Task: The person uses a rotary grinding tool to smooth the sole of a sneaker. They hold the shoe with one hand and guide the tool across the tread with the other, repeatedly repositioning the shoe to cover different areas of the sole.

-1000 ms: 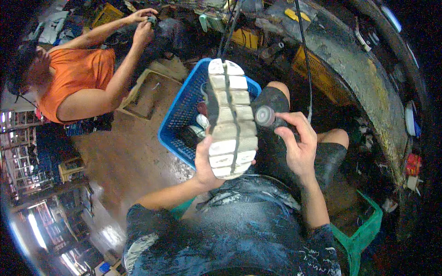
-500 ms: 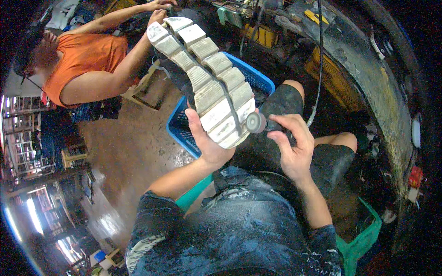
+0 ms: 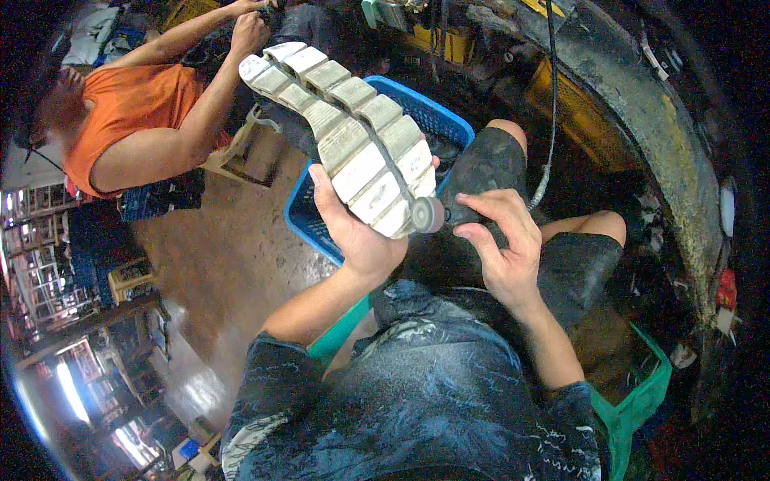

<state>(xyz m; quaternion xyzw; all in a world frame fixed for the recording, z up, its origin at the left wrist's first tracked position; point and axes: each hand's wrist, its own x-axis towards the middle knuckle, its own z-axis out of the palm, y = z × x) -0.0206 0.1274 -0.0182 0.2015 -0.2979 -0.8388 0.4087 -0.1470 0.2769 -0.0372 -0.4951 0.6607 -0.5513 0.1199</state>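
Note:
My left hand (image 3: 362, 244) grips a pale, dusty shoe sole (image 3: 353, 172) by its near end, the thumb along its left edge. The sole's tread faces up, split into chunky blocks by a dark lengthwise groove. My right hand (image 3: 509, 252) pinches a small rotary grinder, its dark body mostly hidden behind the fingers. The grinder's round grey wheel (image 3: 426, 215) sits at the sole's near right edge and seems to touch it. A dark hose (image 3: 549, 136) hangs down to beside my right hand.
Beyond the sole lies a blue plastic basket (image 3: 461, 124), next to my knee. Someone in an orange sleeveless top (image 3: 136, 120) works at the far left. A worn bench edge (image 3: 674, 152) curves along the right. A green plastic frame (image 3: 642, 401) stands at my lower right.
The sole has shifted slightly left, its far end tipping down and away. My right hand and the grinder wheel have moved left, the wheel now nearer the sole's end.

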